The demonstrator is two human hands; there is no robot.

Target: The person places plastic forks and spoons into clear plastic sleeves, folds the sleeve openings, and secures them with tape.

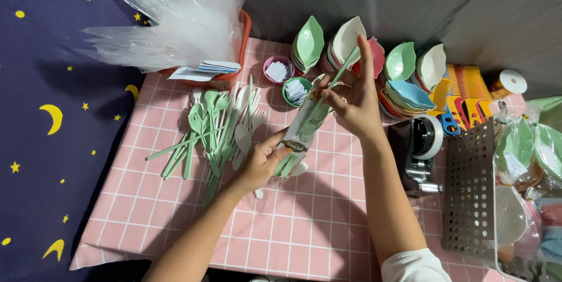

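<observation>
— Gripped at its lower end by the left hand (pixel 261 162), fingers curled round it, was a narrow clear packet (pixel 302 130) with pale green cutlery inside. Was the other hand closed as well?

— It was. A green stick (pixel 341 71) was pinched between thumb and fingers of the right hand (pixel 351 102), just above the packet's open top, and the stick was slanted down toward the mouth.

— How would the packet be judged to handle?

— Light and limp, most likely; the film looked thin and slick, so it would probably buckle if held at the empty part. It was better supported low down, where the stiff cutlery filled it, and that was where it was held. The stick seemed rigid but slender, easily bent if forced.

— And where was the packet placed relative to both grips?

— Between them, tilted, its bottom in the left palm and its top touching the right fingers, above the pink checked cloth (pixel 304 229).

— What was lying nearby?

— A loose heap of green forks and spoons (pixel 213 127) was spread just left of the left hand; leaf-shaped dishes (pixel 310 45) were stacked behind, and a tape dispenser (pixel 422 147) stood to the right.
</observation>
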